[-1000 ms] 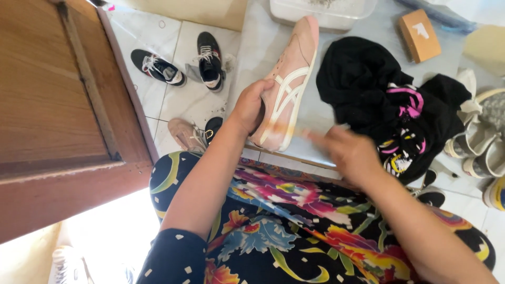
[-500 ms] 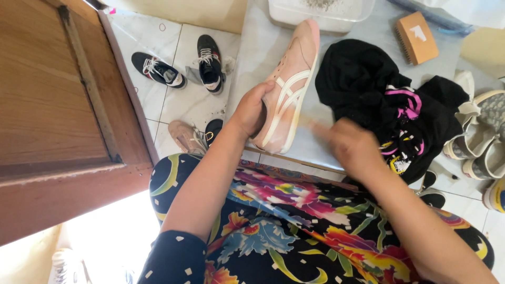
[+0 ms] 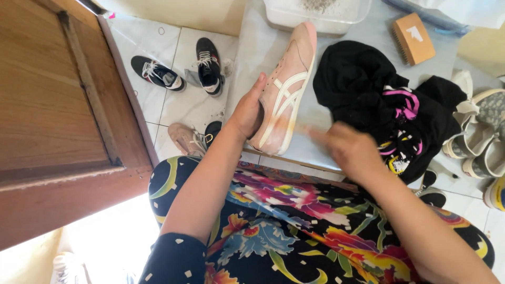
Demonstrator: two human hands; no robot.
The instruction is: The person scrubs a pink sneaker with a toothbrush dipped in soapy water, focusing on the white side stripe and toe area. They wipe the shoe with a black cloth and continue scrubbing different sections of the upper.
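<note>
Pink sneaker (image 3: 286,92) with white side stripes lies on the grey counter (image 3: 252,47), toe pointing far, heel near the counter's near edge. Looks like the shoe-cleaning step: the sneaker is being steadied for work on its side or heel.

Left hand (image 3: 247,108) is cupped against the sneaker's left side at the heel, fingers curled around it, gripping and bracing. Right hand (image 3: 344,147) is just right of the heel, motion-blurred; cannot tell whether its fingers are closed or whether they hold anything. It sits close to the shoe, contact unclear.

Next move, as a judgement: the left hand needs to keep the heel pinned, since it sits right at the near edge and could slide off onto the person's floral-print lap (image 3: 294,221).

Room: black cloth pile (image 3: 379,100) with pink print crowds the right side, touching or nearly touching the sneaker's toe end. Wooden brush (image 3: 413,39) lies far right, beyond the cloth. White tray (image 3: 315,13) sits just past the toe, so little room to push far. Left of the counter is a drop to the tiled floor (image 3: 184,105) with black sneakers (image 3: 179,68). Wooden door (image 3: 58,115) blocks the far left. More light shoes (image 3: 484,137) on the right.
</note>
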